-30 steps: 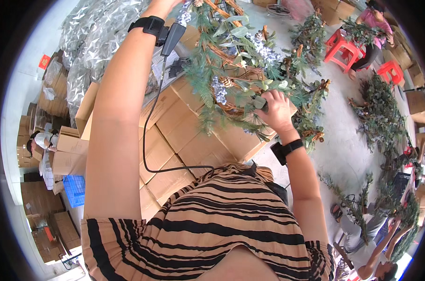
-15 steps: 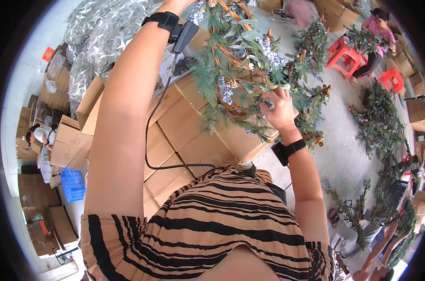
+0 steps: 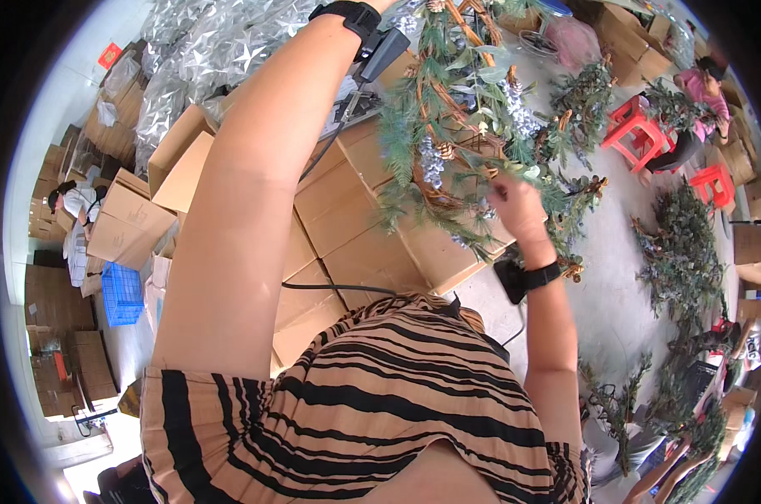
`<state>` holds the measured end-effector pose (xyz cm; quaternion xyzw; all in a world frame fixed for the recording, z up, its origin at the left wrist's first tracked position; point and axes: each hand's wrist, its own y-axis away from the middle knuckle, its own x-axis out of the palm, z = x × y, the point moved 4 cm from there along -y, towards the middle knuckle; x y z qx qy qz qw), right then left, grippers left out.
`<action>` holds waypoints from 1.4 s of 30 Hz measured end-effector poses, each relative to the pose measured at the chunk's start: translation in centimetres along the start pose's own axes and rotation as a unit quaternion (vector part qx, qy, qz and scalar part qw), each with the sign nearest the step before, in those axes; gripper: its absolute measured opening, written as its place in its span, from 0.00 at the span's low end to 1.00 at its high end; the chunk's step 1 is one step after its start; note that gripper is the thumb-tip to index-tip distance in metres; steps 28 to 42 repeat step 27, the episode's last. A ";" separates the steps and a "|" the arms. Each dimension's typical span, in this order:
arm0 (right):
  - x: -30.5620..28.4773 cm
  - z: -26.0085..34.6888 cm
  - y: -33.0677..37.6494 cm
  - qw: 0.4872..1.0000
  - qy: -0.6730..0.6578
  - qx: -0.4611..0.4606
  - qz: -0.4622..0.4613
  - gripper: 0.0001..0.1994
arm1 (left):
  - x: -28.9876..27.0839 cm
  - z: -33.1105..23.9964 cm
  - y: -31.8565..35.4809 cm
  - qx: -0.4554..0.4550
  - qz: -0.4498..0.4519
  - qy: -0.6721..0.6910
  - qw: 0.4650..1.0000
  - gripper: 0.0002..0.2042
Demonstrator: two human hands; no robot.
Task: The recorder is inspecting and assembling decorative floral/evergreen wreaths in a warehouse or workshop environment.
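Note:
A vine wreath [image 3: 437, 139] with green needles, leaves, pine cones and bluish blossom clusters lies in front of me over cardboard boxes. My right hand [image 3: 521, 208] is at its lower right side, fingers curled inward against the greenery. Whatever sits between those fingertips is too small and blurred to name. A pine cone [image 3: 445, 151] and a bluish blossom cluster [image 3: 431, 164] are just left of that hand. My left arm reaches to the far side of the wreath. Only the base of my left hand [image 3: 382, 3] shows at the top edge; its fingers are out of the picture.
Closed cardboard boxes [image 3: 359, 244] lie under the wreath. Silver stars in clear plastic [image 3: 200, 55] and an open box [image 3: 179, 164] stand left, near a blue crate [image 3: 122, 294]. Right are red stools [image 3: 636, 134], piled greenery [image 3: 682, 244] and co-workers. A black cable [image 3: 338, 287] crosses below.
The view has shifted, so the scene sits farther right. My right hand's fingers have curled in and its wrist has turned. My left hand has slid further out past the top edge.

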<state>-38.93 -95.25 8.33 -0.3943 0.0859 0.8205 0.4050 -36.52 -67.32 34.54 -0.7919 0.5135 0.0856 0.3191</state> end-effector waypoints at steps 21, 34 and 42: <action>-1.4 -6.1 0.2 0.971 -0.204 -0.046 -0.121 0.15 | -0.1 -1.0 1.3 -0.018 -0.004 -0.065 0.998 0.08; 1.8 -4.1 4.0 0.995 -0.047 0.032 -0.082 0.12 | -0.1 -0.3 0.7 0.002 0.002 -0.049 0.999 0.08; 1.8 -4.1 4.0 0.995 -0.047 0.032 -0.082 0.12 | -0.1 -0.3 0.7 0.002 0.002 -0.049 0.999 0.08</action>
